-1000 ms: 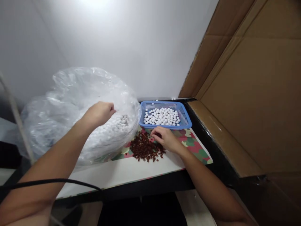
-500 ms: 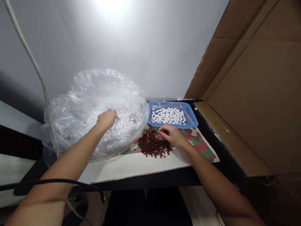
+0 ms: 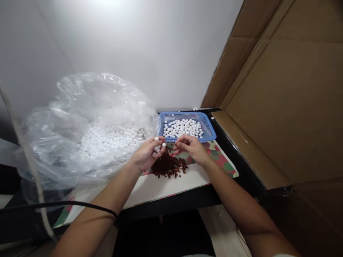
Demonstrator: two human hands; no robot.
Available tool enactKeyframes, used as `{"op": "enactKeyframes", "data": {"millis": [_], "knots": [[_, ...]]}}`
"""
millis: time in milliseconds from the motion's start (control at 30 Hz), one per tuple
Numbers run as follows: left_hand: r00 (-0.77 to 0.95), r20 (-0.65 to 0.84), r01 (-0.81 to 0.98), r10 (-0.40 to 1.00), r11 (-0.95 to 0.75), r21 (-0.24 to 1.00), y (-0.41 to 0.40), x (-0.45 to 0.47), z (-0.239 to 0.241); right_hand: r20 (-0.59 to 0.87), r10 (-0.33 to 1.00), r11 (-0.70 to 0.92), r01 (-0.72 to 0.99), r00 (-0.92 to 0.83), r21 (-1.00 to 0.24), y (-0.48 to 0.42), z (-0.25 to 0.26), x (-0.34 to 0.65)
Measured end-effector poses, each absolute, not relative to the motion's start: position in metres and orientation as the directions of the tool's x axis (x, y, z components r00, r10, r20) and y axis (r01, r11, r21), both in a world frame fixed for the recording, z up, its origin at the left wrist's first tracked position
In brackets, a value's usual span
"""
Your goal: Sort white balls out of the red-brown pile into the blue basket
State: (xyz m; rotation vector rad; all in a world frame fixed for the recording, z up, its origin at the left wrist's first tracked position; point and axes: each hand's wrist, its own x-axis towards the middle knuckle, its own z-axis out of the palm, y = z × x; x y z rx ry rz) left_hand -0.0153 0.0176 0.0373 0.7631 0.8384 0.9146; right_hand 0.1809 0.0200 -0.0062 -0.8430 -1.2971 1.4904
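Observation:
Several small white balls rest in my left hand, its fingers curled around them. One ball sits up at the thumb and fingertips. Just to the right, my right hand has its thumb and fingers pinched together; what lies between them is too small to make out. Below both hands a heap of small reddish-brown, star-like pieces lies on the mat. Behind the hands stands a blue plastic basket with many white balls in it. At left a clear plastic bag gapes, full of loose white balls.
A patterned sheet with a pale strip covers part of the black table. Cardboard walls the right side. A black cable crosses over my left forearm, and a pale cable hangs at left. A few stray balls lie behind the basket.
My left hand has come out of the bag, moving right with several white balls in it, and is now close to my right hand. The view has shifted slightly right.

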Motion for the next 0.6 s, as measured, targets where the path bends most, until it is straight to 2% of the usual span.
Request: {"op": "enactKeyframes", "data": {"millis": [100,233,600], "knots": [[0.33,-0.287,-0.431,0.899,0.414,0.802,0.015,0.002,0.017,0.1,0.936,0.033,-0.198,-0.339,-0.98,0.018,-0.001,0.18],[0.308,-0.225,-0.476,0.924,0.355,0.805,0.015,0.003,0.007,0.078,0.925,0.004,-0.195,-0.371,-0.981,0.016,-0.003,0.177],[0.294,-0.178,-0.456,0.939,0.302,0.837,0.01,0.006,0.0,0.07,0.937,0.043,-0.087,-0.343,-0.995,0.017,-0.013,0.172]]}}
